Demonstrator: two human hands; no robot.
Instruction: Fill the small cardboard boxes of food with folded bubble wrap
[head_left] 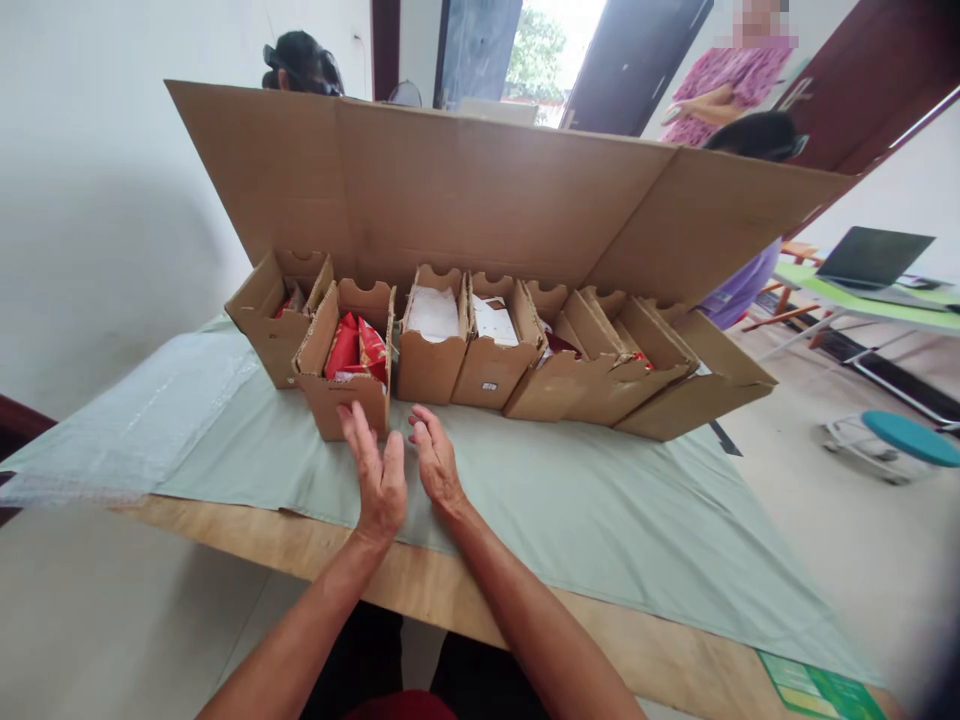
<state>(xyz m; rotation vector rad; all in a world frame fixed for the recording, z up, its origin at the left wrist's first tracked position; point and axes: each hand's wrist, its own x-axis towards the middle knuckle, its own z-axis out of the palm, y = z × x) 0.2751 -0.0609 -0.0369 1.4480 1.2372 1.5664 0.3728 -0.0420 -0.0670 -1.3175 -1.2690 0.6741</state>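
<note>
My left hand (373, 475) is open at the front of a cardboard box (341, 408) that stands forward of the row; whether the fingertips touch it I cannot tell. Red packets (358, 345) fill that box. Just right of its lower corner, my right hand (435, 455) is open too, fingers together and slightly bent, holding nothing. Behind and to the left stands another box (271, 345) with something red inside. Further right, one box (429, 370) contains a white packet (433, 315), and its neighbour (487, 375) holds white paper (493, 320).
Several more cardboard boxes (592, 385) lean together at the right. A tall cardboard panel (487, 190) rises behind the row. Clear plastic wrap (127, 410) lies at the left on the green cloth (525, 480). People are beyond the panel; a laptop (874, 260) and stool (911, 438) stand right.
</note>
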